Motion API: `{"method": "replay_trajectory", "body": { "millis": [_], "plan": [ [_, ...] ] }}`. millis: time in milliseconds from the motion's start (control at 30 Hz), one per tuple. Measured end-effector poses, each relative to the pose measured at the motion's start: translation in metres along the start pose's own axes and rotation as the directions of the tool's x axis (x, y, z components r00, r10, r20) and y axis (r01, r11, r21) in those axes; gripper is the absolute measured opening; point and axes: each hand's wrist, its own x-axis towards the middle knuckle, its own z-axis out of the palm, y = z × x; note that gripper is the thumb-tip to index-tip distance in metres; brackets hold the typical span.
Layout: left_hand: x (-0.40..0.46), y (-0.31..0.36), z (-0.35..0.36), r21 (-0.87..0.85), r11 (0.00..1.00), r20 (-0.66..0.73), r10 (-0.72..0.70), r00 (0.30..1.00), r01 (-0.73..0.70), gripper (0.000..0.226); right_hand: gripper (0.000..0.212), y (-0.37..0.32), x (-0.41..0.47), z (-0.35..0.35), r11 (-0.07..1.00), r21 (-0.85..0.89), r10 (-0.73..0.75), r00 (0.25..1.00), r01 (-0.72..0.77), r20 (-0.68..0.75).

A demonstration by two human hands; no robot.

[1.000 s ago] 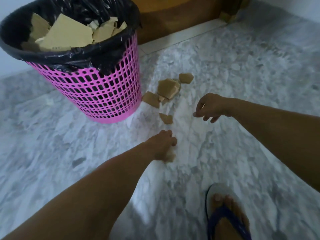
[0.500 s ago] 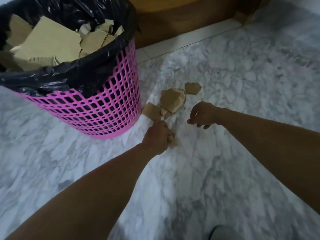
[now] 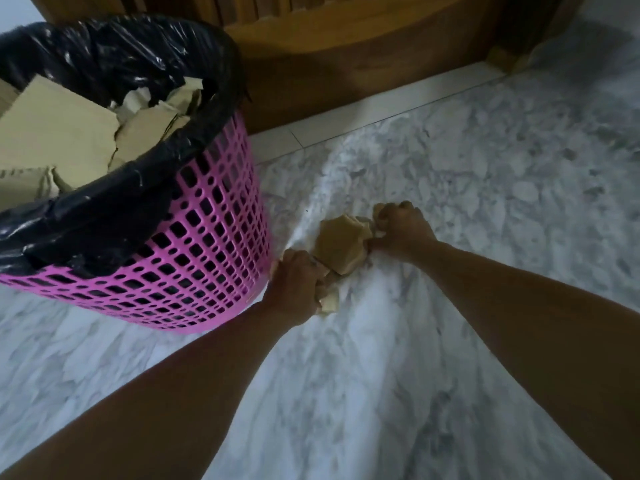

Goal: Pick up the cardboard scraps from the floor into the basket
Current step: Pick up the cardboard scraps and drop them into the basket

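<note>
A pink lattice basket lined with a black bag stands at the left, holding several cardboard pieces. On the marble floor just right of its base lies a small heap of brown cardboard scraps. My left hand is down beside the basket, its fingers curled round small scraps, one of which pokes out below it. My right hand is at the heap's far right side, fingers curled on a scrap at its edge. The heap lies between both hands.
A dark wooden piece of furniture stands at the back behind a pale floor strip. Grey-white marble floor stretches to the right and toward me. The basket's wall nearly touches my left hand.
My left hand moved forward with its scraps to the heap by the basket. My right hand went from hovering to grasping a scrap at the heap's right. The view came closer.
</note>
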Motion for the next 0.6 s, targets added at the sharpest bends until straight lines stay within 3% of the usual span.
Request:
{"method": "replay_trajectory", "body": {
  "millis": [67,167,233,367,467,500,567,600],
  "plan": [
    [0.007,-0.002,-0.002,-0.014,0.998,0.006,-0.067,0.998,0.067,0.033,0.094,-0.003,0.012,-0.001,0.997,-0.047,0.056,0.998,-0.055,0.034],
    [0.019,-0.004,-0.004,0.021,0.985,0.142,-0.173,0.975,0.172,0.088,0.128,-0.010,0.024,-0.002,0.989,-0.011,0.148,0.982,-0.148,0.121],
    [0.025,-0.004,-0.004,0.025,0.979,0.219,-0.203,0.954,0.202,0.097,0.133,-0.016,0.025,0.003,0.987,-0.046,0.157,0.976,-0.152,0.150],
    [0.029,-0.003,-0.008,0.085,0.971,0.212,-0.238,0.948,0.225,0.077,0.120,-0.032,0.023,0.009,0.980,-0.113,0.182,0.972,-0.166,0.148],
    [0.030,-0.003,-0.002,-0.064,0.955,0.247,-0.267,0.932,0.290,0.074,0.115,-0.037,0.024,0.013,0.983,-0.002,0.181,0.960,-0.185,0.212],
    [0.030,-0.003,0.000,-0.116,0.944,0.254,-0.272,0.928,0.308,0.065,0.112,-0.039,0.024,0.013,0.982,0.031,0.175,0.956,-0.188,0.235],
    [0.026,-0.002,0.002,-0.163,0.933,0.224,-0.282,0.933,0.321,0.025,0.098,-0.044,0.018,0.009,0.992,-0.003,0.123,0.960,-0.126,0.251],
    [0.023,-0.001,0.002,-0.179,0.925,0.206,-0.298,0.932,0.335,0.022,0.087,-0.048,0.014,0.006,0.997,-0.031,0.078,0.967,-0.073,0.244]
  ]
}}
